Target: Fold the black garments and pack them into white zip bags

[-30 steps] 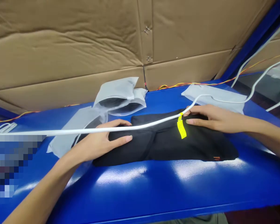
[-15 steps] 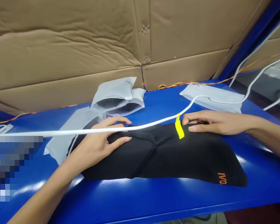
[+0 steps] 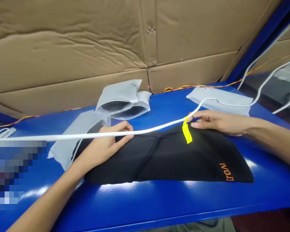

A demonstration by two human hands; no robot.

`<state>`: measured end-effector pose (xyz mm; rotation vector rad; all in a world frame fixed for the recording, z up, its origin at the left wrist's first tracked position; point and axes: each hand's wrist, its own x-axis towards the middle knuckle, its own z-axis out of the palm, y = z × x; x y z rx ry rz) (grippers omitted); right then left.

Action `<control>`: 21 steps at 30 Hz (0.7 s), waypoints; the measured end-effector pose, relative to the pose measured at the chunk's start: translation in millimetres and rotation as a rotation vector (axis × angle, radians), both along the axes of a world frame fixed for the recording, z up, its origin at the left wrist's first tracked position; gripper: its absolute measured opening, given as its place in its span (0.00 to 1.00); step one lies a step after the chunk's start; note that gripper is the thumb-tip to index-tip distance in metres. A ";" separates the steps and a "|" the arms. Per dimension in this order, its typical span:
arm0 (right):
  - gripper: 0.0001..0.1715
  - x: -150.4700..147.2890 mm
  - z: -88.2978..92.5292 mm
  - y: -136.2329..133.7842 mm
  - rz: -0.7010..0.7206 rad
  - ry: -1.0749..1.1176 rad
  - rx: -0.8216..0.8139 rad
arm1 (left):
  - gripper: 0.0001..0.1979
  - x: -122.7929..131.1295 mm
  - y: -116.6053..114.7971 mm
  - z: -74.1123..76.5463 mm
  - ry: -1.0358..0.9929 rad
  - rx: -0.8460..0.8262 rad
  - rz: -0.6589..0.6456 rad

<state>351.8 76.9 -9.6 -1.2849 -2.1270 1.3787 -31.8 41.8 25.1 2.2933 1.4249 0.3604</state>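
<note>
A black garment point(image 3: 174, 158), smooth and stretchy-looking, lies across the blue table with a seam slanting through its middle and orange lettering point(image 3: 226, 172) near its right end. My left hand point(image 3: 111, 141) pinches its far edge left of the seam, thumb against fingertips. On the right, my right hand point(image 3: 210, 120) grips the same edge between thumb and bent fingers, lifting it slightly. A yellow label point(image 3: 187, 133) hangs from that edge beside my right fingertips. A white cable point(image 3: 159, 126) passes in front of my left hand and across the label's upper end.
Two frosted bags point(image 3: 120, 91) rest at the back of the blue table point(image 3: 159, 206), and another frosted bag point(image 3: 65, 138) with dark cloth is on the left. A further frosted bag point(image 3: 222, 100) lies back right. Cardboard point(image 3: 70, 58) lines the rear; thin twisted wires point(image 3: 181, 87) run along it.
My left thumb and fingers have closed onto the edge. My right hand has moved slightly up and away, raising the edge; the near right end with the lettering has shifted away from me.
</note>
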 end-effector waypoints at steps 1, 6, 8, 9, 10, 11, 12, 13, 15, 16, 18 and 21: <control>0.31 -0.1 -1.3 0.5 0.007 -0.014 0.040 | 0.17 0.0 0.8 -2.6 0.005 0.012 0.008; 0.24 3.1 -13.0 7.7 0.026 -0.160 0.486 | 0.17 0.5 2.4 -8.4 0.068 0.075 0.035; 0.22 4.3 -17.6 10.6 0.045 -0.209 0.643 | 0.17 0.6 2.0 -8.8 0.082 0.119 0.021; 0.21 4.5 -19.4 11.7 0.054 -0.214 0.704 | 0.17 0.3 1.5 -9.1 0.086 0.152 0.008; 0.21 4.4 -20.8 12.5 0.058 -0.211 0.759 | 0.17 -0.3 0.7 -9.3 0.092 0.201 -0.007; 0.21 4.1 -21.9 13.2 0.060 -0.206 0.804 | 0.17 -1.1 -0.6 -9.3 0.107 0.267 -0.021; 0.21 3.6 -22.6 13.6 0.063 -0.204 0.835 | 0.16 -2.0 -2.3 -9.2 0.129 0.351 -0.031; 0.21 3.1 -23.0 13.9 0.072 -0.205 0.853 | 0.15 -3.0 -4.4 -8.6 0.156 0.446 -0.036; 0.19 2.2 -23.2 14.3 0.096 -0.222 0.856 | 0.13 -4.3 -9.2 -6.0 0.182 0.619 -0.056; 0.19 1.9 -23.0 14.3 0.110 -0.234 0.852 | 0.12 -4.4 -11.5 -4.2 0.166 0.663 -0.098; 0.18 1.6 -22.5 13.9 0.124 -0.254 0.843 | 0.13 -3.0 -14.9 -0.2 0.104 0.616 -0.282; 0.18 1.5 -21.4 11.8 0.107 -0.242 0.809 | 0.28 1.6 -15.7 2.9 0.133 0.353 -0.584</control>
